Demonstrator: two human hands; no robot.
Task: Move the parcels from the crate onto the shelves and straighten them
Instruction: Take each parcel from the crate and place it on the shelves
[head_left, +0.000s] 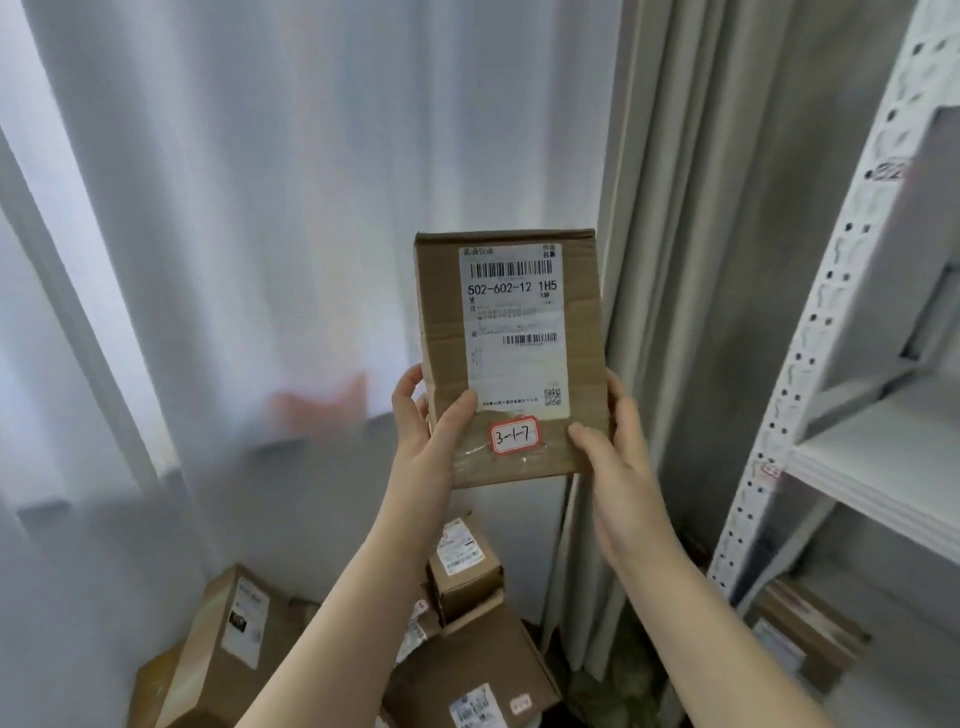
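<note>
- Head view: left hand (422, 436) curled round the lower left edge of a parcel (511, 358), thumb pressed on the front, fingers behind.
- Right hand (618, 452) gripping the lower right edge the same way, thumb on the front just beside a red-rimmed sticker (514, 435) marked 3-1-7.
- Parcel up in the air at centre, touching nothing but the hands, left of a white rack (810, 364).
- Long axis vertical, labelled face toward the camera, print the right way up.
- One parcel in hand, two hands on it.
- Below, near the floor: boxes (467, 670) piled at mixed angles, at least four.
- Low in the rack at right: one more box (802, 631), blurred.
- Far behind: pale curtain (260, 208).
</note>
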